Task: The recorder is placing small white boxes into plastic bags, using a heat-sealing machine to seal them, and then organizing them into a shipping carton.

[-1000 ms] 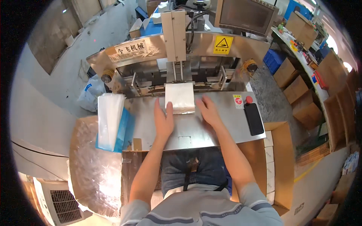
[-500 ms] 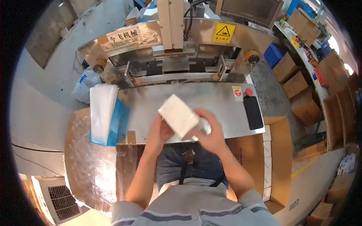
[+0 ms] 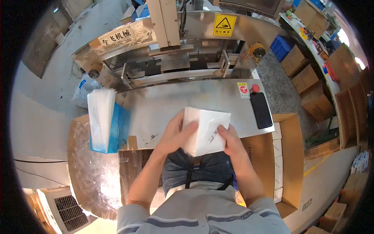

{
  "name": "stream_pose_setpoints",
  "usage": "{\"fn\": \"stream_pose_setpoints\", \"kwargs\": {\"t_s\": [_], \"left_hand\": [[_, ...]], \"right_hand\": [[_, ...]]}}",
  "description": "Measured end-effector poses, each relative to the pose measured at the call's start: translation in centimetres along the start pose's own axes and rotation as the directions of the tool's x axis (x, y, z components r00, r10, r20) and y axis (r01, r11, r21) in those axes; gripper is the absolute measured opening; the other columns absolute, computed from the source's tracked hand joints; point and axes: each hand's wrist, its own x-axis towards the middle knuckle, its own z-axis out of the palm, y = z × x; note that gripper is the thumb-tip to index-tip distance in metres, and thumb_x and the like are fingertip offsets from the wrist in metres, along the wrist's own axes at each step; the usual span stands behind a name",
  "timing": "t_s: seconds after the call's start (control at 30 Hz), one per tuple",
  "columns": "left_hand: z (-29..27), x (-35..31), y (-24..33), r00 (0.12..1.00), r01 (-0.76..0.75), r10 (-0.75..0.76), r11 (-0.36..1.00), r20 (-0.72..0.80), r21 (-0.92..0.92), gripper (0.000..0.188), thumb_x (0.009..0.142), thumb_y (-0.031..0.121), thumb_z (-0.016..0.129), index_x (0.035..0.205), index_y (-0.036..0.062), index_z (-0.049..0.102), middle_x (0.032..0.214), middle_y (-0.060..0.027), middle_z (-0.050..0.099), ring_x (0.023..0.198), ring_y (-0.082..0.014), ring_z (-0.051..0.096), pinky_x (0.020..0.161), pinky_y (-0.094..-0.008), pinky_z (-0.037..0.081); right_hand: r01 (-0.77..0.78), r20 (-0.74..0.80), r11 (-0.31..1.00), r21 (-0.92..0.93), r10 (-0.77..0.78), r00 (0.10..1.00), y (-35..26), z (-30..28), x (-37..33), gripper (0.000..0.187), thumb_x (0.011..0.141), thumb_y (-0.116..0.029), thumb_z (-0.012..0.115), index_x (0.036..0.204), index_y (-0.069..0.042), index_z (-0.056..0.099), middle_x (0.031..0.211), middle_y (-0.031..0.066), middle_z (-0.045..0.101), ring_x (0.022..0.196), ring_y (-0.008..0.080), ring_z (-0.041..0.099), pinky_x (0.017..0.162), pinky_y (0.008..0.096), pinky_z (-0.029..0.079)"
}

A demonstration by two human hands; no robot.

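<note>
Both of my hands hold a white plastic-wrapped tissue pack above the near edge of the steel machine table. My left hand grips its left side and underside. On its right side, my right hand has fingers curled over the lower edge. The pack is tilted, its top face toward me.
A stack of clear bags in a blue box stands at the table's left. A black phone and a red button lie at the right. An open cardboard box with white packs sits to my right. The packing machine rises behind.
My hands lifted the white pack off the table near the machine's outlet and drew it back toward my body, turning it.
</note>
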Motion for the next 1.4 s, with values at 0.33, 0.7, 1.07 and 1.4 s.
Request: {"fn": "stream_pose_setpoints", "kwargs": {"t_s": [0.33,0.7,1.07,1.4], "left_hand": [[-5.1,18.7,-3.8,0.982,0.174,-0.094,0.156,-0.161,0.972,0.071,0.095,0.070,0.038,0.137,0.0182,0.063,0.139,-0.0232,0.059,0.137,-0.0486,0.044,0.115,-0.0648,0.024],[-4.1,17.2,-2.7,0.989,0.080,0.085,0.361,-0.118,0.929,0.058,0.099,0.049,0.052,0.109,-0.0062,0.070,0.115,-0.0293,0.067,0.110,-0.0477,0.063,0.098,-0.0492,0.049],[-21.7,-15.5,4.9,0.678,0.148,0.340,0.805,-0.651,0.575,0.044,0.105,0.028,0.051,0.130,-0.0067,0.063,0.129,-0.0169,0.065,0.119,-0.0249,0.062,0.103,-0.0353,0.049],[-18.3,-23.1,1.3,0.465,0.404,0.591,0.520,-0.659,0.752,0.046,0.104,0.022,0.058,0.140,-0.0049,0.053,0.133,-0.0184,0.063,0.126,-0.0274,0.056,0.107,-0.0381,0.043]], "right_hand": [[0.349,-0.308,0.936,-0.039,-0.344,0.887,-1.5,-4.3,0.7,0.049,0.095,-0.011,0.068,0.136,0.006,0.048,0.127,0.0151,0.062,0.113,0.0212,0.063,0.097,0.0343,0.052],[0.420,-0.308,0.908,-0.005,-0.401,0.863,-1.1,-3.4,0.9,0.058,0.091,-0.010,0.070,0.139,0.005,0.041,0.129,0.0161,0.060,0.116,0.0216,0.061,0.101,0.0343,0.049],[0.420,-0.296,0.907,-0.027,-0.409,0.863,-1.4,-3.7,0.5,0.061,0.091,-0.013,0.071,0.140,0.006,0.039,0.129,0.0172,0.059,0.118,0.0224,0.060,0.102,0.0348,0.049],[0.425,-0.258,0.903,-0.059,-0.425,0.868,-0.9,-3.8,0.8,0.059,0.091,-0.014,0.072,0.138,0.005,0.042,0.127,0.0165,0.060,0.117,0.0219,0.061,0.102,0.0353,0.049]]}}
